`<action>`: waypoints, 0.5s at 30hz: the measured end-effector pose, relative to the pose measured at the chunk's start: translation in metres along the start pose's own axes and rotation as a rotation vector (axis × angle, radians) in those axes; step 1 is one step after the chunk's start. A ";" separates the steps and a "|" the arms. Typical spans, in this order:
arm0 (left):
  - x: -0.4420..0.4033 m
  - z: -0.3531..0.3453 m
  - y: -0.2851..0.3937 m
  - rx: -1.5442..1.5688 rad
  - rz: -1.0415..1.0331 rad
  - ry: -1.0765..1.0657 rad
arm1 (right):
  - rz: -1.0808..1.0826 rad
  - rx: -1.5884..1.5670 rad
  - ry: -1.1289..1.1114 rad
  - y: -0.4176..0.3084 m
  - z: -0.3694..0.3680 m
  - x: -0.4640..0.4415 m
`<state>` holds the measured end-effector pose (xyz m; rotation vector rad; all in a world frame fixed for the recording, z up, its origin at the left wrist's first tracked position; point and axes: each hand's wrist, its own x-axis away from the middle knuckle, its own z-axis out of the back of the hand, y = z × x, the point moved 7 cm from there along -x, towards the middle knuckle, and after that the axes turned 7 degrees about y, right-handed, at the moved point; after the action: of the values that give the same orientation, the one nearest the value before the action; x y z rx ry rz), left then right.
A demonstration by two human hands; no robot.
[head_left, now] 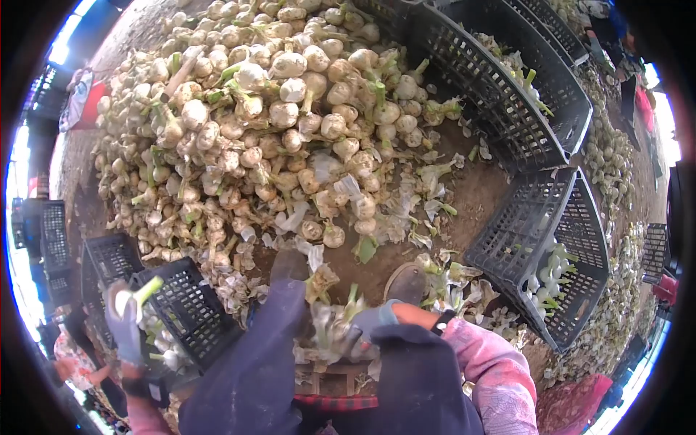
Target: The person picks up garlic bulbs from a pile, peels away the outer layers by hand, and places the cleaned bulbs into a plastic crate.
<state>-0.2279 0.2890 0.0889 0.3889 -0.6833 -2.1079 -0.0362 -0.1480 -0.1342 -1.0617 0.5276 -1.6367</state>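
My left hand (125, 330), in a grey glove, is at the far left, over a black crate. Its fingers are closed on a garlic bulb (125, 299) with a cut green stem pointing up and right. My right hand (375, 319), also gloved, is low between my knees. It is beside blurred garlic and loose skins (330, 319); motion smears its fingers, and whether it holds anything is unclear. Beneath my left hand, the black crate (190, 308) has white trimmed bulbs (168, 355) beside its slatted wall.
A large heap of garlic (254, 138) spreads out in front of me. Black crates (507, 94) stand at the upper right, and another crate (518, 225) at the right contains white bulbs. Skins litter the ground around my shoe (406, 283). Another person (72, 355) is at the left edge.
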 end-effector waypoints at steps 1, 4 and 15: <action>0.004 0.028 -0.047 -0.212 -0.003 -0.001 | -0.004 -0.131 0.011 -0.010 0.015 0.002; 0.033 0.054 -0.103 -0.621 0.256 -0.274 | -0.283 -0.177 0.621 0.013 0.074 -0.009; 0.034 -0.227 0.160 0.308 -0.258 -0.708 | -0.252 -1.214 0.743 0.045 0.102 -0.032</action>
<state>-0.0313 0.1098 0.0015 -0.1393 -1.4389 -2.3921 0.0748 -0.1164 -0.1295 -1.3261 2.1285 -1.9015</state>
